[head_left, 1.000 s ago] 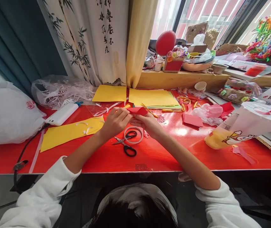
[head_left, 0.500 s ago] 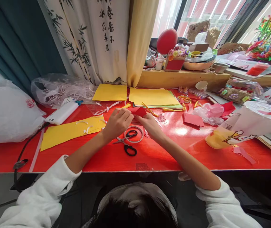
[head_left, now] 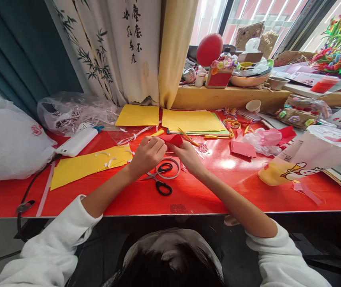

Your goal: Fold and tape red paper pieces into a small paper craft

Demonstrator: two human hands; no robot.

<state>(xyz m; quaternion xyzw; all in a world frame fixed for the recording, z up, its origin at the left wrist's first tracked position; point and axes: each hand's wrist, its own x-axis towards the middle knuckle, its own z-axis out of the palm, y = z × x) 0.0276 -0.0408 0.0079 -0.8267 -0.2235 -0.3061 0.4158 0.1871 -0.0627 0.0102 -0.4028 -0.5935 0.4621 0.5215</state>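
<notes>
Both my hands pinch a piece of red paper [head_left: 174, 139] above the red table. My left hand [head_left: 149, 154] is closed at the paper's left end, its fingertips partly hidden. At the right end my right hand [head_left: 185, 153] grips it between thumb and fingers. Below them lie black-handled scissors [head_left: 164, 188], with their blades pointing left. A roll of clear tape [head_left: 178, 172] rests over part of one scissor handle. Just beyond my hands is a yellow strip [head_left: 188, 137], and a yellow sheet [head_left: 91, 165] with white scraps lies left of my left hand.
Stacked yellow paper [head_left: 192, 120] lies at the back of the red table [head_left: 128, 199]. A white plastic bag [head_left: 8, 143] and a white power bank-like box [head_left: 79, 142] are on the left. A tilted drink cup [head_left: 302, 155] and red paper scraps [head_left: 243, 149] sit on the right.
The view has shifted very slightly. Both hands keep hold of the red paper in nearly the same place.
</notes>
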